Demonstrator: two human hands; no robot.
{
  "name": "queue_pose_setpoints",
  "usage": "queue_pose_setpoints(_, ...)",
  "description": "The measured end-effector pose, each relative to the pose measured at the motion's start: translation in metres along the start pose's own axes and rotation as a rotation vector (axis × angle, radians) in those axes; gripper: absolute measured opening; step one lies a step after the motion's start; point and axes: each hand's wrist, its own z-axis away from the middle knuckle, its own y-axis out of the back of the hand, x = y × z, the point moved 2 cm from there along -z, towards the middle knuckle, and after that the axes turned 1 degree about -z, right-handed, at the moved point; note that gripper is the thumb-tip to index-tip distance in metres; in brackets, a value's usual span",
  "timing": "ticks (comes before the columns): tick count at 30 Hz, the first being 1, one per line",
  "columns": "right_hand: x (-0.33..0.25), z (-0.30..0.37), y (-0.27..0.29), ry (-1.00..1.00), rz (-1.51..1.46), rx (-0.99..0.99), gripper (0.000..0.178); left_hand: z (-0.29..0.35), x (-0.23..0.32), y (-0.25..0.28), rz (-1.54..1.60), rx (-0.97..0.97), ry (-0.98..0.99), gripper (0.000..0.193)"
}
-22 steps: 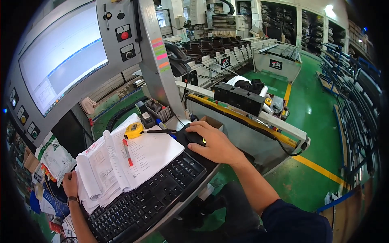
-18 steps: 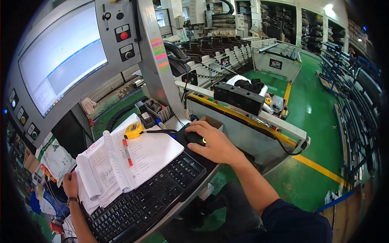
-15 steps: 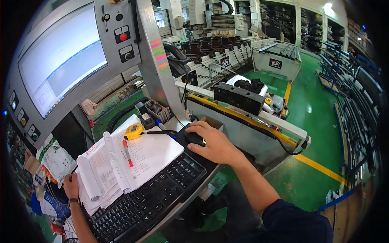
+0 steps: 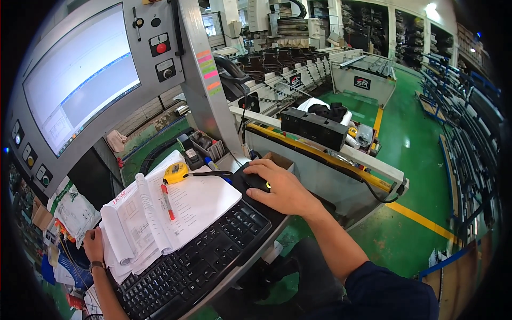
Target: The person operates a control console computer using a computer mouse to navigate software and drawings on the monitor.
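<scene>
My right hand (image 4: 284,188) lies over a black computer mouse (image 4: 255,181) at the right end of the narrow desk, its fingers curved around it. A black keyboard (image 4: 200,266) runs along the near side. Stapled-looking paper sheets (image 4: 210,205), some curled back, cover part of its far edge. On top of the sheets are a red-and-white marker pen (image 4: 168,202) and a yellow tape measure (image 4: 175,172) with a black strap. My left hand (image 4: 93,245) rests at the desk's left end beside the papers; its fingers are mostly hidden. A watch is on that wrist.
A grey control panel with a lit screen (image 4: 82,80) and push buttons stands at the left. Behind the desk is a small grey bin (image 4: 213,149). A machine rail with a yellow strip (image 4: 320,154) extends rightward. Racks of long profiles (image 4: 469,149) line the right side.
Almost nothing differs. My right hand stays over the mouse and my left hand keeps its place; the whole view has shifted very slightly.
</scene>
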Motion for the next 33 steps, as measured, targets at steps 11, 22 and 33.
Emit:
queue_pose_setpoints(11,-0.0005,0.0002,0.0002,-0.010,0.002,-0.005,0.050,-0.0034,-0.0058,-0.0025,0.001,0.008,-0.007,0.047)
queue_pose_setpoints(22,0.0004,-0.0004,-0.0001,-0.001,-0.001,-0.004,0.051,-0.0036,-0.0063,-0.0024,-0.017,-0.010,0.023,0.048)
queue_pose_setpoints(33,-0.0001,-0.0001,0.0002,-0.015,0.002,-0.008,0.050,-0.0027,-0.0038,-0.0008,-0.008,-0.019,0.005,0.048)
